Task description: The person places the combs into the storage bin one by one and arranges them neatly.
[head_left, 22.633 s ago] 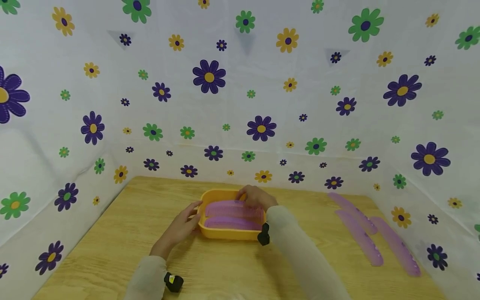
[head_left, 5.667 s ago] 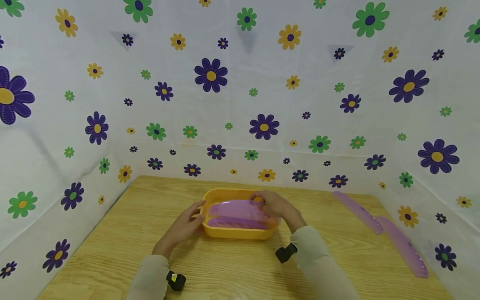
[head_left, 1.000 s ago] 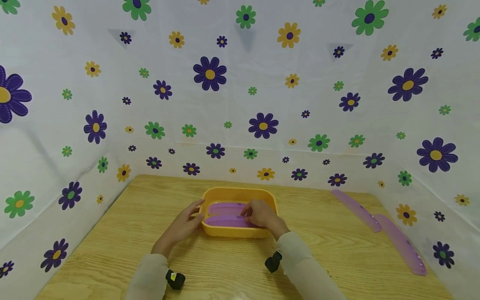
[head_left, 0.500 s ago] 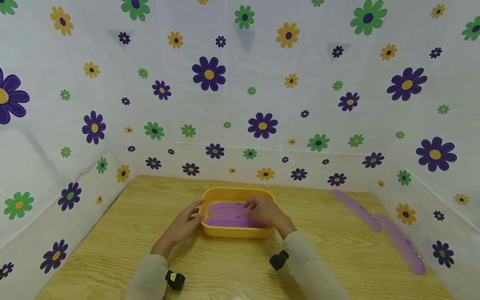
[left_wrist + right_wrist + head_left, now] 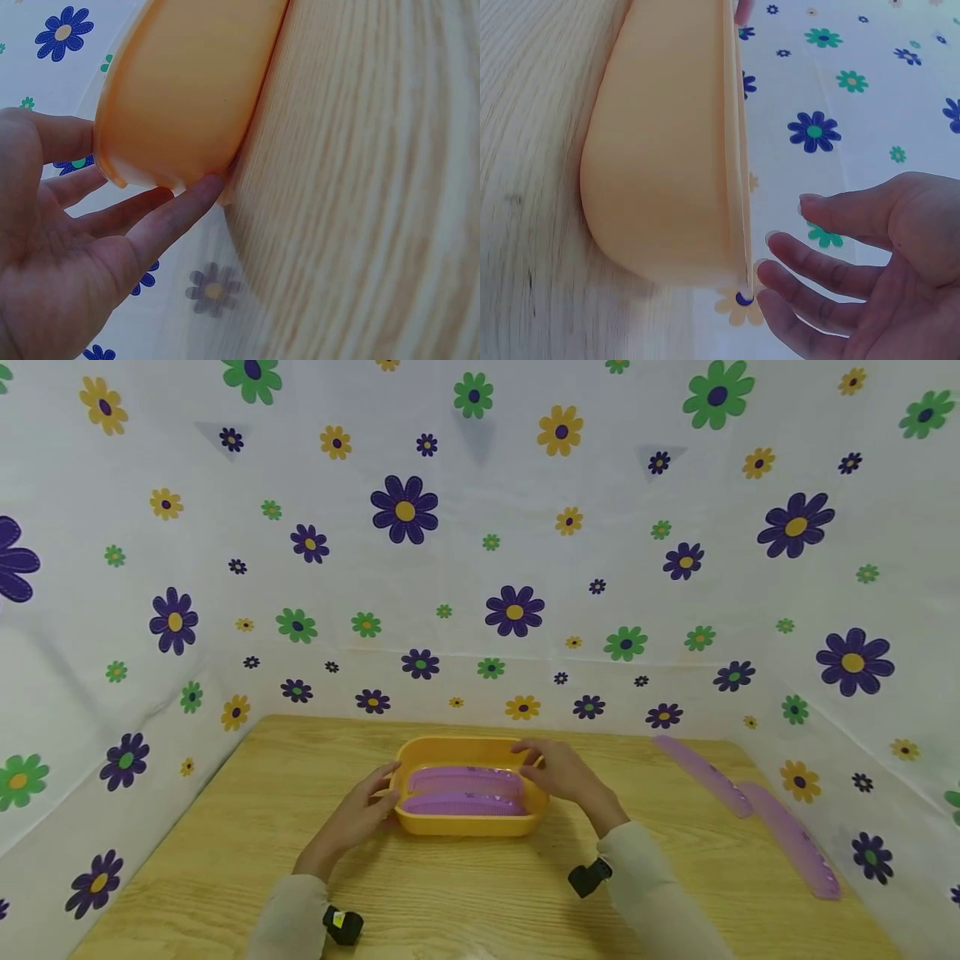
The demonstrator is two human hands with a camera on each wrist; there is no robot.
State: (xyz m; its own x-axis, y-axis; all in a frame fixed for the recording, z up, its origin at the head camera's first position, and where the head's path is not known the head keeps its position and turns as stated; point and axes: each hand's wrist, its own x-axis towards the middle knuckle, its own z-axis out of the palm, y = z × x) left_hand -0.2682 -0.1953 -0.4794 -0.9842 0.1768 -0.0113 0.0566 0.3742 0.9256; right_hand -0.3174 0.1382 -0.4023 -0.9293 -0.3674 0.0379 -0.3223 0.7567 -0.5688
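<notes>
Two combs in the tray: both purple combs (image 5: 465, 789) lie side by side, flat, inside the yellow tray (image 5: 467, 823) at mid-counter.
Step in hand: loading the tray, by my reading; one comb is just set down and the hand is coming away.
Left hand (image 5: 352, 820): relaxed fingers rest against the tray's left end, steadying it; in the left wrist view the fingertips (image 5: 206, 184) touch its lower wall.
Right hand (image 5: 564, 774): grip released, fingers loose and spread at the tray's right rim, holding nothing; the right wrist view shows the fingers (image 5: 810, 255) just off the edge.
Loose combs (image 5: 750, 806): two more lie on the counter (image 5: 225, 827), well to the right, near the flowered wall (image 5: 480, 568).
Next move calls for: a reach right to pinch one of them, while the tray stays braced.
Change from half a second ago: right hand has lifted off the combs and slid to the rim; tray and left hand unmoved.
</notes>
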